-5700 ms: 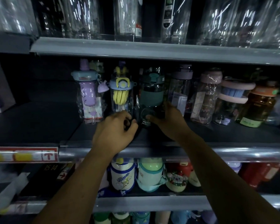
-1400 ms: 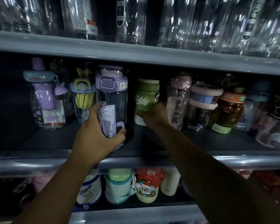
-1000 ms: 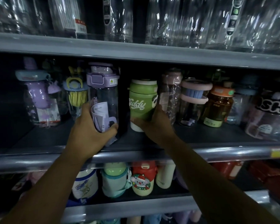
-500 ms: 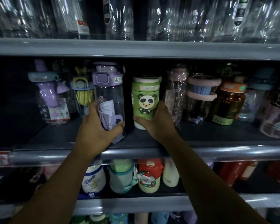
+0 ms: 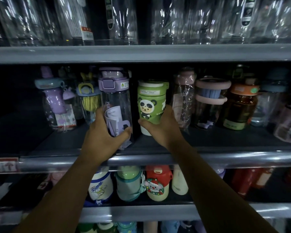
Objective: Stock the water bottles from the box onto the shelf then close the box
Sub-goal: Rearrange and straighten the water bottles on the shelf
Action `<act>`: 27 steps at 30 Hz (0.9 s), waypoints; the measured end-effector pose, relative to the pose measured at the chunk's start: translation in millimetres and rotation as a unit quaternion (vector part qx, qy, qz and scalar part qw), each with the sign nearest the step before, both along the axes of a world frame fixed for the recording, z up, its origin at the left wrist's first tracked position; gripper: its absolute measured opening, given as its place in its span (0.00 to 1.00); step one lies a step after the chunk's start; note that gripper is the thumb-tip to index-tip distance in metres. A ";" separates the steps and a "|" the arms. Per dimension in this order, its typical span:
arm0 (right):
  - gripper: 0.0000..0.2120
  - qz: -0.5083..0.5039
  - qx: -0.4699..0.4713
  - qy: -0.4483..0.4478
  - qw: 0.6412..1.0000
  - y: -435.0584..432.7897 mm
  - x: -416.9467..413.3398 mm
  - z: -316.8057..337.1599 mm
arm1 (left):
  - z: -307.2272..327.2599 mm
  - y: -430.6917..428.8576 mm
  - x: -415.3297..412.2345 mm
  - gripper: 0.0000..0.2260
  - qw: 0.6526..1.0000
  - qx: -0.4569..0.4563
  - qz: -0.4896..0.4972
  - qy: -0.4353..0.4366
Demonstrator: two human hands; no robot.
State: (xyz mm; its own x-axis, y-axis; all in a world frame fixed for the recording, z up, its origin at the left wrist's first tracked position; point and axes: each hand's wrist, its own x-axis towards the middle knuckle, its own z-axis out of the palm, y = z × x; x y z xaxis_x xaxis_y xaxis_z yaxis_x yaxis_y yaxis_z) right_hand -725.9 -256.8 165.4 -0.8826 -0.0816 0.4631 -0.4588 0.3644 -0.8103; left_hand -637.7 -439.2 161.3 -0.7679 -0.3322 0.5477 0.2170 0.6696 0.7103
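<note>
On the shelf (image 5: 233,159), left hand (image 5: 102,140) gripping purple-lidded bottle (image 5: 116,96), right hand (image 5: 162,130) gripping panda cup (image 5: 151,100), pink bottle (image 5: 183,100) beside.

free: shelf (image 5: 20,132) left end, seemingly | blocked: packed bottles (image 5: 212,98) right | overhead: upper shelf edge (image 5: 141,53)

2 upright bottles (image 5: 116,105) (image 5: 151,101) on the shelf (image 5: 225,158).

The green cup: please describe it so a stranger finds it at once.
On the middle shelf, near its centre, the right hand grips a short cup beside a tall clear bottle with a purple lid. Only this cup is opaque green with a panda picture.
</note>
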 end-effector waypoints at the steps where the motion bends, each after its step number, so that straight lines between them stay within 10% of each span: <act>1: 0.39 0.015 -0.004 -0.008 1.000 2.2 0.5 1.4 | 0.3 -0.7 0.2 0.47 1.000 0.000 0.000 -0.003; 27: 0.38 -0.057 0.060 0.045 0.996 4.3 12.1 1.8 | -2.8 -6.7 -0.1 0.46 1.000 0.000 -0.029 -0.007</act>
